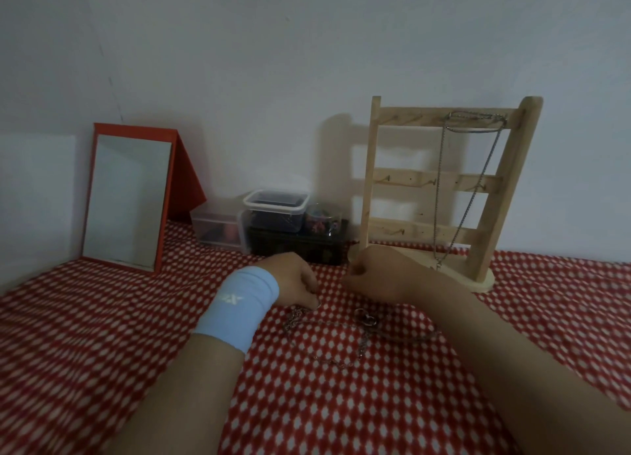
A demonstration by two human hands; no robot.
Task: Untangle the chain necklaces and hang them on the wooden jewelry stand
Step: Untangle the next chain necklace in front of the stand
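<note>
**Clerk:** Location of the work?

**Inspector:** The tangle (pixel 361 338) lies flat on the cloth (pixel 102 335), between the forearms and in front of the stand (pixel 409 180). One chain (pixel 476 130) is hung from the stand's top rail, right side. Its low end hangs close to the base.

**Clerk:** Hands?

**Inspector:** The left hand (pixel 293 278), with a blue wristband (pixel 239 307) on the wrist, has its fingers curled down and appears to pinch the tangle's far-left end. The right hand (pixel 374 273) is curled, just beyond the tangle. Whether it has a link inside I cannot tell, as the view is blurred.

**Clerk:** Step in hand, in your judgement?

**Inspector:** Loosening, not hanging.
- Keep the tangle spread on the cloth and anchor one end with the left hand.
- Tease the loops apart sideways, since pulling the ends would tighten the knot.
- Free the pendant (pixel 368 319) first, because a ring-shaped piece would snag passing loops.
- Lift a chain out only once it slides clear.

**Clerk:** Materials?

**Inspector:**
- **Chains:** fine silvery metal links, limp and likely slippery.
- **Cloth:** red with white diamonds, soft and slightly rumpled, and thin links read poorly against it.
- **Stand:** pale bare wood, with three rails, small pegs and a rounded base.
- **Behind:** a red-framed mirror (pixel 126 198) and clear plastic boxes (pixel 273 212), well apart from the work.
</note>
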